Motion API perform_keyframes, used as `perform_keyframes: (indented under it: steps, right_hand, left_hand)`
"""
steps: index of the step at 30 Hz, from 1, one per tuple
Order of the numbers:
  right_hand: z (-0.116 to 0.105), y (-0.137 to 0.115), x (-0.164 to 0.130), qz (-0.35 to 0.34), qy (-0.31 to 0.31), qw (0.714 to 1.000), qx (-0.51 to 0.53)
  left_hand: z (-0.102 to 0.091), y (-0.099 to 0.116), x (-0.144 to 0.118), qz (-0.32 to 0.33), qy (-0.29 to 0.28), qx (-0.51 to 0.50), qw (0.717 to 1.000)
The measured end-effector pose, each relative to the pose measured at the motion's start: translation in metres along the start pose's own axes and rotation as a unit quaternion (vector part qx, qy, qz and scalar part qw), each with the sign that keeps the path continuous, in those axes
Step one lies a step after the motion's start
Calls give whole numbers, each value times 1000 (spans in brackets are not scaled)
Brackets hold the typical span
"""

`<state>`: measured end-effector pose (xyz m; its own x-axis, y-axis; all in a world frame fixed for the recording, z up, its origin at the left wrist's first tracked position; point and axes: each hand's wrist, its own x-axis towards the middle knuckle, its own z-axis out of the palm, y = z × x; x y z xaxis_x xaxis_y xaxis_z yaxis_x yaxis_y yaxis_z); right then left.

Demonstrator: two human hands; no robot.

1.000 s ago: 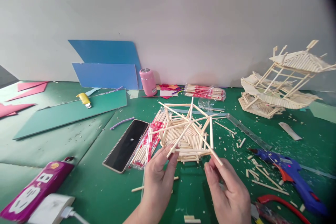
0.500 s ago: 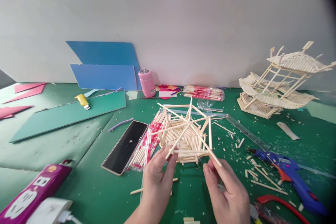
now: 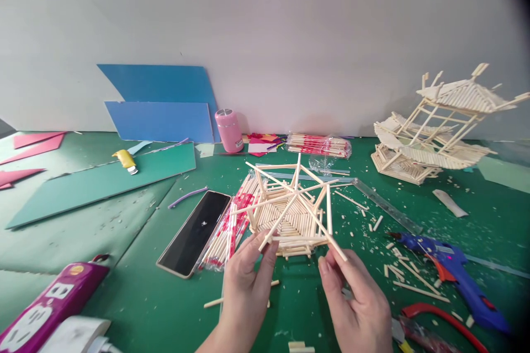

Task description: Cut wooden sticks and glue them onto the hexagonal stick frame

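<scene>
A small pavilion model (image 3: 290,215) built from thin wooden sticks stands at the middle of the green table, with a woven-looking stick floor and roof sticks meeting at a peak. My left hand (image 3: 248,276) pinches its near-left corner, where a roof stick (image 3: 278,219) slopes down between thumb and fingers. At the near-right corner, my right hand (image 3: 356,292) is closed with its fingertips on the lower end of another roof stick (image 3: 336,245). Plastic-wrapped sticks (image 3: 232,220) with red print lie just left of the model, beside a black phone (image 3: 194,234).
A blue glue gun (image 3: 451,265), red-handled pliers (image 3: 443,314) and stick offcuts lie at right. Behind them leans a larger stick pagoda (image 3: 434,127). A pink cylinder (image 3: 229,131), blue boards (image 3: 161,121), a yellow cutter (image 3: 125,161) and a purple power strip (image 3: 53,303) lie around.
The whole scene has shifted slightly left in view. Both hands keep their hold on the pavilion model's corners, with no other visible change.
</scene>
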<state>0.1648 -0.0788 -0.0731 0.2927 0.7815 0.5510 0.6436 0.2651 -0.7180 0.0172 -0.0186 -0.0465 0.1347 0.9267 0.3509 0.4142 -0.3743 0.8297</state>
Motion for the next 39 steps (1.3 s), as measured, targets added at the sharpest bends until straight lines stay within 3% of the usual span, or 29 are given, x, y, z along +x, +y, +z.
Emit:
perform_keyframes:
  steps: [8,13,19,39]
  right_hand:
    - [0,-2,2,11,2,1000,14]
    - [-2,-2,2,11,-22,999,27]
    - [-3,-7,1,31,1,1000,2]
    - [-2,-7,1,26,5,999,27]
  left_hand:
    - [0,-3,-2,-7,-2,-1,1000]
    - [2,-3,-4,-36,17,-37,999]
    - [3,-6,-11,-72,55,-82,993]
    - [1,0,-8,-9,70,-22,997]
